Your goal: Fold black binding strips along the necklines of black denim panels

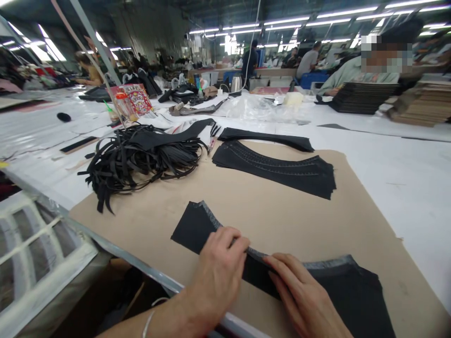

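Observation:
A curved black fabric piece (193,227) with a grey folded edge lies on a tan cardboard sheet (275,216) at the table's near edge. My left hand (218,272) rests on its middle, fingers curled and pressing the folded edge down. My right hand (303,295) lies just to the right on the same piece, its fingers together and pressing along the fold. Farther back on the cardboard sits a stack of similar curved black pieces (278,166).
A tangled heap of black strips (141,157) lies at the left of the cardboard. A single black piece (266,137) lies behind the stack. A seated person (355,70) works at the far right beside stacked boards (362,97). White table (405,178) stretches right.

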Demonstrator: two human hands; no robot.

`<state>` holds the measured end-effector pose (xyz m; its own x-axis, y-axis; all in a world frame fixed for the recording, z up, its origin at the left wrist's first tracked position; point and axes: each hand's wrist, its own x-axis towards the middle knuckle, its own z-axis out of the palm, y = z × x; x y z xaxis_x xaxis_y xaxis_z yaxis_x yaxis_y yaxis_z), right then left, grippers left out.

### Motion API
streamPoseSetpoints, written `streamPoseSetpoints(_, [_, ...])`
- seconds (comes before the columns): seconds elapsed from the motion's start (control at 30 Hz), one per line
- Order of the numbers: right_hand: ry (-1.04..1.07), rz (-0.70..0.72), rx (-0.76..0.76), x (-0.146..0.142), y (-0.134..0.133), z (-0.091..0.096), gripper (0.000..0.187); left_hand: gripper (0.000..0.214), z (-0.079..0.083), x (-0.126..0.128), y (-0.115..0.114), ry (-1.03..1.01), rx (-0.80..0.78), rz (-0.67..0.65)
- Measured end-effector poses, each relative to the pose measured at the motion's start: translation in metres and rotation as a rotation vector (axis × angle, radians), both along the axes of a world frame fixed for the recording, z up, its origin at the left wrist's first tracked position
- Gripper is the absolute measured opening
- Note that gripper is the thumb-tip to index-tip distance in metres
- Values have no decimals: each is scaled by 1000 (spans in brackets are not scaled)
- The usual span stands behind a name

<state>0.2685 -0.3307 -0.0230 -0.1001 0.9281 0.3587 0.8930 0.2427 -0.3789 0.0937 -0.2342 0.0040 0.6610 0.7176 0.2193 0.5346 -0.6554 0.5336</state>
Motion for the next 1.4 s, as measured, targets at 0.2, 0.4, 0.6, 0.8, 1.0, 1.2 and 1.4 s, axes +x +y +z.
streamPoseSetpoints(0.2, [-144, 56, 21, -5, 2, -15, 39, 18, -2, -18, 35, 249, -50, 37])
streamPoseSetpoints(0.4, [-122, 71, 56, -4, 5, -11, 40, 18, 9, -18, 39, 229, -118, 8])
streamPoseSetpoints(0.6, [-82, 79, 38, -4, 8, -7, 38, 13, 20, -20, 64, 149, -407, -22])
streamPoseSetpoints(0.8, [-72, 87, 21, -3, 10, -7, 38, 13, 10, -13, 75, 261, -331, 17])
streamPoseSetpoints(1.0, [-86, 80, 37, -3, 11, -6, 39, 13, 8, -10, 77, 295, -297, -4])
streamPoseSetpoints(1.2, [-136, 86, 66, -2, 11, -9, 39, 9, 7, -9, 78, 309, -268, -3])
streamPoseSetpoints(1.4, [-145, 89, 99, -11, 17, -4, 43, 10, 5, -9, 75, 291, -197, 4])
